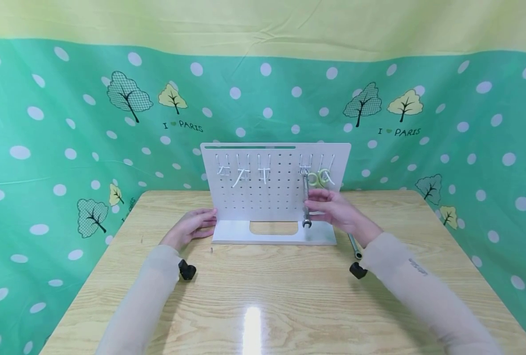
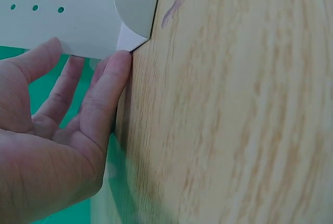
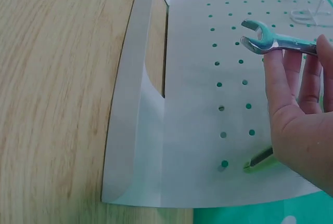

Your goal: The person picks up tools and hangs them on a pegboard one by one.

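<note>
A white pegboard (image 1: 267, 197) stands upright on the table. My right hand (image 1: 329, 209) pinches a silver combination wrench (image 1: 306, 199) between thumb and fingers, before the board's right half. The wrench hangs nearly vertical, open end down, its ring end overlapping a white hook (image 1: 305, 162). In the right wrist view the wrench's open end (image 3: 260, 38) sticks out past my fingertips. My left hand (image 1: 195, 227) touches the board's left edge near the base. The left wrist view has its extended fingers (image 2: 117, 73) set along that edge and the lower corner.
Yellow-green scissors (image 1: 318, 178) hang on the far-right hook, partly behind my right hand. Three white hooks (image 1: 242, 167) sit on the board's left half. Another wrench (image 1: 355, 246) lies on the table (image 1: 263, 281) beside my right wrist. A patterned green curtain (image 1: 263, 103) surrounds the table.
</note>
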The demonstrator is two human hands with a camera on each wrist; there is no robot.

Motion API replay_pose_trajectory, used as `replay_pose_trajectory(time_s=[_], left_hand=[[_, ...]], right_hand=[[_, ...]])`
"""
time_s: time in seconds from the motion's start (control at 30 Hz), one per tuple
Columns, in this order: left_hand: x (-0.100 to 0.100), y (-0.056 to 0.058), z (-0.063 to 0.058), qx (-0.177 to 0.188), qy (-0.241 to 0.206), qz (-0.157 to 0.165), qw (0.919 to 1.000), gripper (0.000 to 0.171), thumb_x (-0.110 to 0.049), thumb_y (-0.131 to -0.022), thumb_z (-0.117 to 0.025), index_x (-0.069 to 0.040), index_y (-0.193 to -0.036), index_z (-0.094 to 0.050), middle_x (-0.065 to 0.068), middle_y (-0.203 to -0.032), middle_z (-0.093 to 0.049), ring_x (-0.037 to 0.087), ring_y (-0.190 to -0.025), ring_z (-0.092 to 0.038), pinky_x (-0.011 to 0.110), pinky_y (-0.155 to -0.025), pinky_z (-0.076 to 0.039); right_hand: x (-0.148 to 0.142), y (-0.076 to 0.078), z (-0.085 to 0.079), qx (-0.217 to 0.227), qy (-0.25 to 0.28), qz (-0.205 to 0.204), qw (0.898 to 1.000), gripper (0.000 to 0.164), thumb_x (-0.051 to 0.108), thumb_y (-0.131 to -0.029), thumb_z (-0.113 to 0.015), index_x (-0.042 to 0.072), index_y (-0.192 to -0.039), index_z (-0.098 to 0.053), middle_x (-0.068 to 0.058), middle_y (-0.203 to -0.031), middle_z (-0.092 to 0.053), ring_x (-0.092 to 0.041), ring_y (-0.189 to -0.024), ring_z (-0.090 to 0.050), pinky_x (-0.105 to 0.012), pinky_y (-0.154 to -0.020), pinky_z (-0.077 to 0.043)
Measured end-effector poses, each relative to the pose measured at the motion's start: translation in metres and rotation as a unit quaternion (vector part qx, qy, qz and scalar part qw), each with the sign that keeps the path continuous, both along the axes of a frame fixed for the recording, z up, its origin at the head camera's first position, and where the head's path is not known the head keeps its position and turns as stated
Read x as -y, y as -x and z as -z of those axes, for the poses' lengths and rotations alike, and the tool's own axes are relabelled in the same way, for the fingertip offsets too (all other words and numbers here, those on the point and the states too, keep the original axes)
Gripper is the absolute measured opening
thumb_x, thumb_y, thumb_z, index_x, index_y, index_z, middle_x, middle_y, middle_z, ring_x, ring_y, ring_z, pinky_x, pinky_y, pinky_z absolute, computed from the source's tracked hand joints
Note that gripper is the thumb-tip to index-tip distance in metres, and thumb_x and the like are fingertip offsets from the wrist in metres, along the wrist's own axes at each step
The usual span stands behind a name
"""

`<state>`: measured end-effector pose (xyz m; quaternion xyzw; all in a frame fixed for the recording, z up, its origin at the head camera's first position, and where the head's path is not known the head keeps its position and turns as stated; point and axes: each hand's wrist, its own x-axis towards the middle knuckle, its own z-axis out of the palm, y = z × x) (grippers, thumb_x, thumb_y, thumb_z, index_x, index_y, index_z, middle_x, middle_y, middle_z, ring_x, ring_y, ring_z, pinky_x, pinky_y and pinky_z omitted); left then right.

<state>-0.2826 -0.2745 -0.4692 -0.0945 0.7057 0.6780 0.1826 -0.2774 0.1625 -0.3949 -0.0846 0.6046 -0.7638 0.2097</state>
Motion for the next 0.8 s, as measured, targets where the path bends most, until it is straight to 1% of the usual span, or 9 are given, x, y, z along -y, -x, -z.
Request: replay_pose_trajectory(time_s=[0.1,0.23,0.33,0.5,0.63,0.73,0.8], left_hand=[[0.0,0.0,0.0,0.001,-0.002,0.0,1.0,0.07,-0.035,-0.101,-0.066,0.002,-0.152,-0.036,0.022,-0.141,-0.051,0.031,-0.126,-0.054,0.038,-0.101,-0.055],[0.001,0.001,0.0,0.002,-0.001,0.001,1.0,0.07,-0.035,-0.101,-0.065,0.002,-0.152,-0.036,0.023,-0.141,-0.051,0.031,-0.125,-0.055,0.038,-0.1,-0.055],[0.001,0.001,0.0,0.001,-0.001,0.0,1.0,0.07,-0.035,-0.101,-0.065,0.003,-0.152,-0.036,0.023,-0.141,-0.051,0.032,-0.125,-0.055,0.038,-0.101,-0.055],[0.0,0.001,0.0,-0.002,0.0,0.001,1.0,0.07,-0.035,-0.101,-0.065,0.003,-0.152,-0.036,0.023,-0.141,-0.051,0.032,-0.126,-0.054,0.039,-0.102,-0.054],[0.0,0.001,0.0,0.002,-0.001,-0.001,1.0,0.069,-0.035,-0.101,-0.065,0.002,-0.152,-0.037,0.023,-0.141,-0.051,0.032,-0.127,-0.054,0.039,-0.102,-0.054],[0.0,0.001,0.0,0.002,-0.001,-0.001,1.0,0.069,-0.036,-0.101,-0.065,0.002,-0.152,-0.037,0.022,-0.141,-0.051,0.032,-0.127,-0.054,0.039,-0.101,-0.054],[0.0,0.001,0.001,0.002,0.0,0.0,1.0,0.069,-0.036,-0.101,-0.065,0.002,-0.152,-0.037,0.022,-0.141,-0.051,0.031,-0.126,-0.054,0.039,-0.101,-0.055]], right_hand=[[0.005,0.002,0.003,-0.001,0.005,0.001,1.0,0.021,-0.003,-0.097,-0.064,0.011,-0.112,-0.062,-0.003,-0.104,-0.068,-0.021,-0.098,-0.067,-0.045,-0.095,-0.058],[0.009,0.004,0.004,0.009,0.007,0.007,1.0,0.02,-0.003,-0.098,-0.063,0.01,-0.113,-0.061,-0.005,-0.105,-0.067,-0.024,-0.1,-0.068,-0.045,-0.098,-0.057],[0.011,0.005,0.001,0.019,0.004,0.017,1.0,0.024,-0.002,-0.098,-0.063,0.007,-0.12,-0.058,-0.005,-0.108,-0.066,-0.026,-0.104,-0.067,-0.044,-0.099,-0.056],[0.013,0.007,-0.002,0.035,0.006,0.034,0.999,0.037,0.0,-0.099,-0.063,0.003,-0.134,-0.052,-0.006,-0.112,-0.066,-0.029,-0.113,-0.065,-0.042,-0.099,-0.056],[0.015,0.009,-0.003,0.044,0.006,0.034,0.998,0.047,0.0,-0.1,-0.062,-0.001,-0.143,-0.044,-0.007,-0.114,-0.066,-0.027,-0.11,-0.067,-0.042,-0.099,-0.056],[0.016,0.01,-0.003,0.044,0.006,0.032,0.999,0.047,0.0,-0.099,-0.062,-0.002,-0.143,-0.044,-0.008,-0.115,-0.066,-0.026,-0.107,-0.068,-0.044,-0.1,-0.055],[0.016,0.01,-0.003,0.042,0.001,0.028,0.999,0.043,0.001,-0.099,-0.063,-0.001,-0.14,-0.047,-0.008,-0.116,-0.065,-0.026,-0.108,-0.068,-0.046,-0.101,-0.054]])
